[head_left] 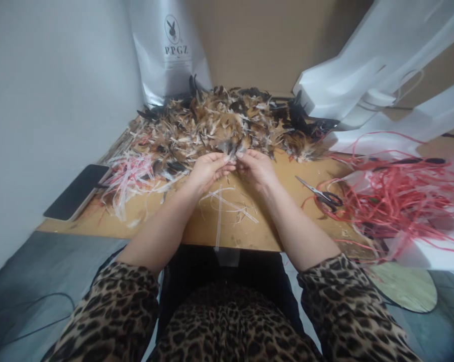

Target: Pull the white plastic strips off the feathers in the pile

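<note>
My left hand [212, 168] and my right hand [256, 168] meet at the near edge of a large heap of brown, black and white feathers [189, 125]. Both are closed in a pinch, thumbs on top, on a small grey-brown bunch of feathers [232, 146] that fans out away from me. Its lower ends are hidden between my fingers. On the wooden table just below my hands lie a few thin white strips [230, 203] and small scraps.
A phone [78, 192] lies at the left edge beside pink and white strips [130, 176]. To the right are scissors [321, 193] with slightly parted blades and a tangle of red strips [403, 196]. Behind the feathers stands a silvery bag [174, 65]; white packaging [336, 90] is at back right.
</note>
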